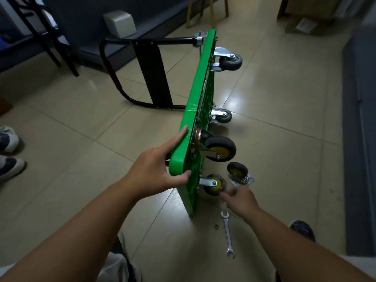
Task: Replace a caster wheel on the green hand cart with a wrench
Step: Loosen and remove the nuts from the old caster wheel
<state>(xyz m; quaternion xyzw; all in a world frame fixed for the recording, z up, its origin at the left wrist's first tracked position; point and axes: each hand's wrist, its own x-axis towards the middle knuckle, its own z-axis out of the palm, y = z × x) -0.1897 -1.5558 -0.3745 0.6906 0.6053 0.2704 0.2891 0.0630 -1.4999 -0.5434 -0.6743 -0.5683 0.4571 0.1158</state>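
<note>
The green hand cart (200, 92) stands on its side edge on the tiled floor, its wheels facing right. My left hand (156, 171) grips its near upper corner, thumb hooked over the edge and fingers flat on the deck. My right hand (240, 200) is blurred and low, its fingertips at the lowest mounted caster (213, 184), which has a yellow hub. A loose caster wheel (239, 174) lies on the floor just right of that. The wrench (227, 234) lies on the floor beneath my right wrist, and neither hand touches it.
A small nut (216, 226) lies on the tile left of the wrench. The cart's black handle (142, 74) is folded out to the left. Another person's shoes (9, 151) are at the left edge. My own shoe (302, 230) is at the right. Chair legs (55, 43) stand at the back.
</note>
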